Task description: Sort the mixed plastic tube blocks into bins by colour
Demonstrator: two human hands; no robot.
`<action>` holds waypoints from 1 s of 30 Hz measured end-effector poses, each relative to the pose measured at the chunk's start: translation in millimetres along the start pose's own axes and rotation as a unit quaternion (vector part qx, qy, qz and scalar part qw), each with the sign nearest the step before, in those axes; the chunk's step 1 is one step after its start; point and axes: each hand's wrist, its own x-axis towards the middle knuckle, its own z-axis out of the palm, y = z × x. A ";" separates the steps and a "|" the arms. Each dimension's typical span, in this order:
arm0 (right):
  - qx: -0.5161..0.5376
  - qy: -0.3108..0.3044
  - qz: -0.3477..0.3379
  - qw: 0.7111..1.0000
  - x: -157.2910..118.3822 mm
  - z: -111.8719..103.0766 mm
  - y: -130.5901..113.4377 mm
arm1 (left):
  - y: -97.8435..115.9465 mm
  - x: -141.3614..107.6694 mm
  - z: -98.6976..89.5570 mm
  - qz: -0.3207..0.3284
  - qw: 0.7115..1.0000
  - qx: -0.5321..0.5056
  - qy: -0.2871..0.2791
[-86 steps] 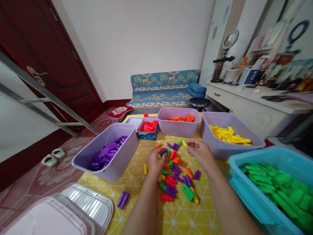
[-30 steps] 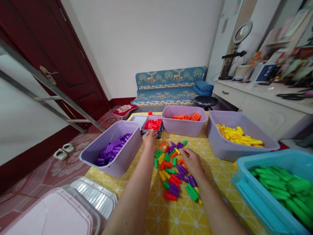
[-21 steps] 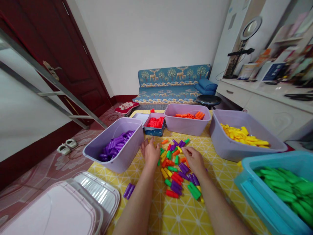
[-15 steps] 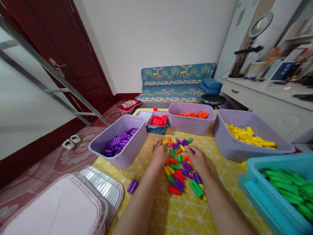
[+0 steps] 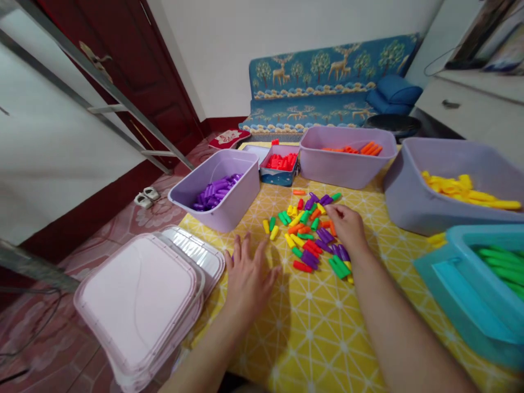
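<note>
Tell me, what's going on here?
A person works bare-handed among loose coloured pieces on a table. The right hand is at their edge; whether it grips one is unclear. The left hand is spread open, a purple piece mostly hidden behind it. Five containers stand around, one colour in each.

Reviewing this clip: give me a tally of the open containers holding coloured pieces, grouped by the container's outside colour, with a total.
Lavender tubs: 3 (with purple pieces, orange pieces and yellow pieces)
Turquoise tub: 1 (with green pieces)
Dark blue box: 1 (with red pieces)
Total: 5
</note>
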 end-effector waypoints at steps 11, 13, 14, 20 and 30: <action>-0.006 0.020 -0.005 1.000 1.3 4.3 4.1 | 6.2 -14.5 26.0 0.096 0.989 -0.113 -0.028; -0.003 0.020 -0.004 1.000 1.2 4.2 3.4 | 18.3 -13.3 31.0 0.122 0.983 -0.135 -0.038; -0.002 0.019 -0.005 1.000 1.2 4.2 3.5 | 24.8 -12.3 33.8 0.134 0.980 -0.144 -0.040; 0.013 0.016 -0.018 1.000 1.4 5.3 7.1 | 59.1 10.8 50.3 0.147 0.977 -0.150 -0.028; 0.068 0.019 0.006 0.997 1.7 1.1 2.9 | 85.4 124.7 50.1 0.199 0.970 -0.129 -0.052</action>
